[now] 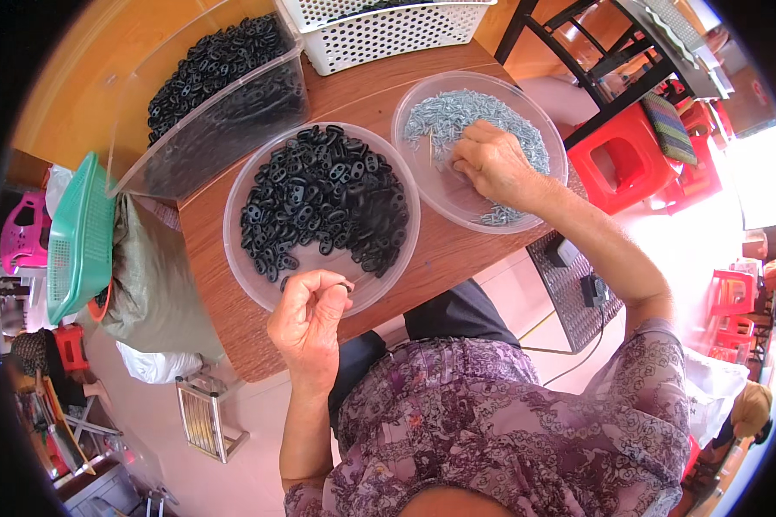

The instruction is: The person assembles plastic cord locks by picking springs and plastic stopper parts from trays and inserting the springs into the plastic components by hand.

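And here the hands are seen well apart: by the L hand (309, 317) a small black pc (346, 286) is being pinched btwn thumb and forefinger at the near rim of the L bowl (229, 215), mostly covered by the fingertips. By the R hand (494, 162) the grey pile (513, 116) is being met w/ fingers bunched; whether anything is gripped there can't be told, tips hidden!

Now, handling: black pcs are judged v. light, stiff, prob plastic, a bit slippery given that sheen, hardly fragile; best taken by the outer edges, thumb vs forefinger, w/ the two holes left uncovered. Grey bits, slim and metal-looking, are judged light, hard, apt to roll; best nipped mid-length, one at a time.

Outward we go: more black pcs (319, 185) are heaped in the L bowl, grey bits held in the R bowl (560, 185) w/ a thin stick (430, 148) stood among them. Both bowls are carried by the brown wooden surface (250, 345); beyond, a clear box (259, 108) is filled w/ similar black pcs, and a white basket (397, 43) is set alongside
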Motion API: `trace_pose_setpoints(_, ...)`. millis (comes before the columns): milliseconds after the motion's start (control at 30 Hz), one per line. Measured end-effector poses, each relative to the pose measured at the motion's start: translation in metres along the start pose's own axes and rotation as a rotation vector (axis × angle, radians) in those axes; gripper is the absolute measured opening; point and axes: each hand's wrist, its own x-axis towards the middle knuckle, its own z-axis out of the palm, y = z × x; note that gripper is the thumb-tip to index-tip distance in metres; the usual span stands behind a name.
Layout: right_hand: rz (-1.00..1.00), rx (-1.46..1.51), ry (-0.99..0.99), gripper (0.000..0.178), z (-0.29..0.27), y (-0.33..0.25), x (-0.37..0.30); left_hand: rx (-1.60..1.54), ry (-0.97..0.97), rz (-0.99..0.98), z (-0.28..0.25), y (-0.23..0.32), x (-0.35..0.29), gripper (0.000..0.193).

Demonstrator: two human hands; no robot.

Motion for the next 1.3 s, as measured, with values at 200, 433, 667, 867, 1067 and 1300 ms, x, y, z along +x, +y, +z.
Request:
trace_pose_setpoints(200, 0.067, 0.144, 0.027, 0.01, 0.003, -0.014, 0.002, -0.075, 0.059, 0.006, -0.001, 0.001, -0.001, 0.012)
trace_pose_setpoints(433, 0.08, 0.099, 0.08, 0.011, 0.018, -0.023, 0.008, -0.091, 0.07, 0.016, 0.001, 0.001, -0.003, 0.012)
trace_pose_setpoints(667, 0.025, 0.032, 0.067, 0.01, 0.022, -0.024, 0.01, -0.13, 0.105, 0.005, 0.002, -0.001, -0.002, 0.013)
trace_pose_setpoints(867, 0.17, 0.216, 0.187, 0.01, 0.007, -0.047, 0.014, -0.268, 0.149, -0.037, 0.0, 0.001, 0.004, 0.013)
trace_pose_setpoints(1067, 0.326, 0.676, 0.055, 0.01, -0.016, -0.111, 0.025, -0.343, 0.21, -0.072, -0.002, 0.0, 0.007, 0.016)
trace_pose_setpoints(1300, 0.223, 1.092, -0.051, 0.008, -0.014, -0.153, 0.034, -0.337, 0.189, -0.072, -0.002, 0.004, 0.003, 0.019)
